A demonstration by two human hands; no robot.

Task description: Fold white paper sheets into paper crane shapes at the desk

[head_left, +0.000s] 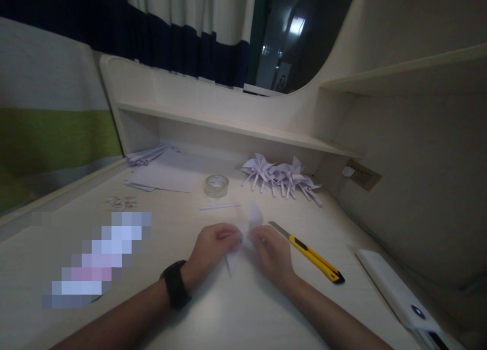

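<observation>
Between my two hands, over the middle of the desk, is a white paper pinwheel (255, 215). One pointed vane rises above the fingers and another hangs below them; its centre is hidden. My left hand (213, 248), with a black watch on the wrist, is closed in a pinch on the paper's left side. The fingers of my right hand (273, 253) are closed on its right side. Close by on the right lies a yellow utility knife (314, 257), blade out. A thin white paper stick (220, 207) lies just beyond my hands.
Behind the stick stands a roll of clear tape (216, 186). White paper sheets (171, 172) are stacked at the back left, near small pale pieces (120, 203). Several finished pinwheels (281, 175) lie at the back right. A white device (397, 289) sits at right; a pixelated object (99, 258), left.
</observation>
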